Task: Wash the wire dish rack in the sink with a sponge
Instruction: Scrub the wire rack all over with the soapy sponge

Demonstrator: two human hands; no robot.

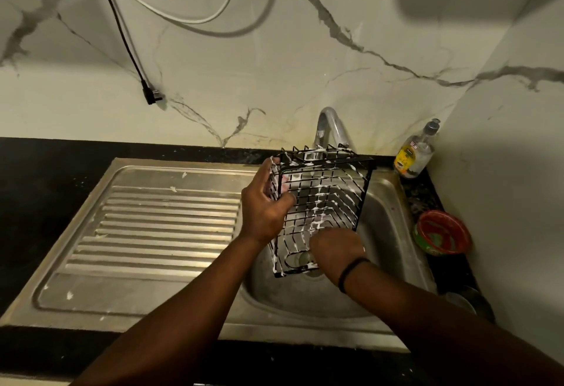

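Left hand point(265, 206) grips the rack point(323, 202) by its left edge, fingers curled through the wires, thumb across the front, holding it tilted above the sink point(393, 227). Foam streaks the wires beside those fingers. Right hand point(337, 248) presses against the rack's lower right part; its fingers are hidden, so whether they curl round a sponge cannot be told. Beyond the left fingertips stands the tap point(328, 125). Right of the right hand lie a soap bottle point(415, 150) and a red bowl point(442, 233).
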